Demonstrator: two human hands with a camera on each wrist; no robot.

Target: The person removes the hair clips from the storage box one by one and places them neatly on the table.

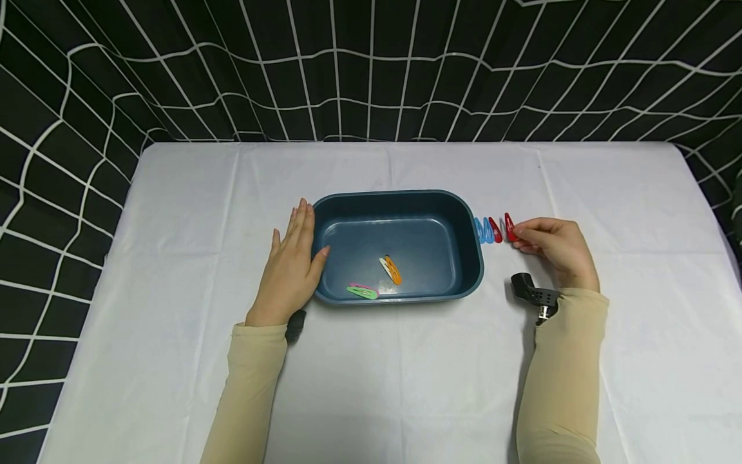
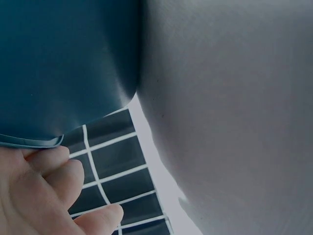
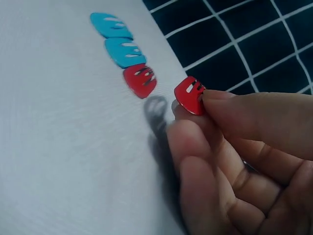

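Observation:
Between thumb and finger, my right hand (image 1: 553,248) pinches a red hair clip (image 3: 190,95), held just above the cloth. Beside it on the table lie another red hair clip (image 3: 140,81) and two blue hair clips (image 3: 125,52), side by side in a row at the right end of a dark blue basin (image 1: 400,300). My left hand (image 1: 290,274) rests with straight fingers on the basin's left rim, thumb over the edge. Inside the basin are an orange clip (image 1: 393,269), a white clip (image 1: 385,266), a green clip (image 1: 362,292) and a pink clip, partly covered by the green one.
A white cloth (image 1: 400,386) covers the table. Black netting-patterned fabric (image 1: 371,77) with white lines hangs behind and to the sides. A small black camera (image 1: 536,293) is strapped at the right wrist.

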